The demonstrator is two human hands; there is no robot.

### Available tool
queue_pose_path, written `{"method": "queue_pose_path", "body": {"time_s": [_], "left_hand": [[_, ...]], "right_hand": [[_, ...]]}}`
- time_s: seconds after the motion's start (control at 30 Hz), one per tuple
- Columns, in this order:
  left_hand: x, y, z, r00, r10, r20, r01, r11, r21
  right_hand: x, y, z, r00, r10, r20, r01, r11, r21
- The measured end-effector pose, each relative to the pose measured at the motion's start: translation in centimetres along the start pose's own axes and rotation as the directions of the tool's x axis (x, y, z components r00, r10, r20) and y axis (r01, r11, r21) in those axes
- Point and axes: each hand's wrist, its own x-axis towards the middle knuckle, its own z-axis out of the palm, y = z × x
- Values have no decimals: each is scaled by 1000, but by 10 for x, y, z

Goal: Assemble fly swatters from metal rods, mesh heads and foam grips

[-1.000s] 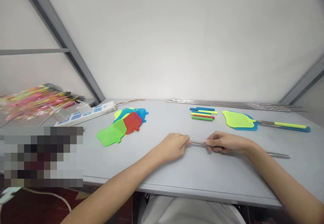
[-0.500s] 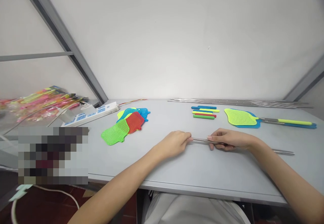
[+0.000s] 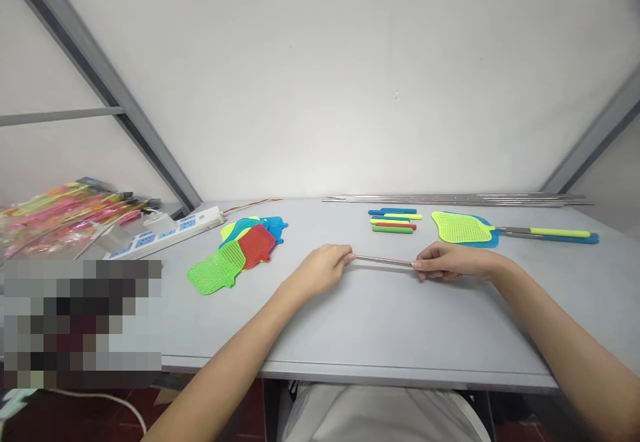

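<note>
A thin metal rod (image 3: 383, 260) is stretched between my two hands just above the grey table, sloping slightly down to the right. My left hand (image 3: 323, 269) is closed on its left end. At the other end, my right hand (image 3: 450, 260) pinches it between thumb and fingers, and the fingers hide whatever lies inside them. Beyond the hands are several coloured handle grips (image 3: 393, 228) and two assembled fly swatters (image 3: 463, 229), a yellow one over a blue one. Loose swatter heads in green (image 3: 216, 270), red (image 3: 256, 247) and blue (image 3: 273, 225) overlap left of my left hand.
A bundle of long metal rods (image 3: 450, 199) lies along the back wall. A white power strip (image 3: 165, 234) with cables stands at the left, before a heap of bagged colourful items (image 3: 85, 212). The table's front edge (image 3: 400, 372) runs close to my lap.
The rod's right end, which stuck out past my right forearm, no longer shows there. More rod is bare between my hands, which are farther apart. The whole view has shifted slightly.
</note>
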Motion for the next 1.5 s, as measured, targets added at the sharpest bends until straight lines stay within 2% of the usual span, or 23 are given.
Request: {"method": "queue_pose_path", "body": {"time_s": [0.2,0.4,0.5,0.67,0.87,1.2,1.37,1.5], "left_hand": [[0,-4,5,1000,12,14,-13,1000,18],[-4,-4,10,988,71,136,-88,988,125],[-6,3,12,987,58,150,-87,976,198],[-7,9,16,986,72,151,-107,966,235],[-8,9,18,985,88,147,-122,961,247],[-8,11,20,983,94,156,-134,954,270],[-7,8,19,986,74,149,-113,956,271],[-5,1,12,993,44,107,-69,967,245]], "right_hand": [[0,-1,2,999,15,-30,-16,999,-33],[2,-1,4,1000,8,9,-8,997,-82],[0,-1,2,999,19,27,-16,994,-105],[-3,-3,3,999,-3,41,9,991,-135],[1,2,6,993,31,113,-25,998,-56],[8,0,14,995,12,99,-6,998,-64],[8,-7,16,999,24,43,-19,995,-93],[12,-9,21,1000,22,-10,-22,999,-31]]}}
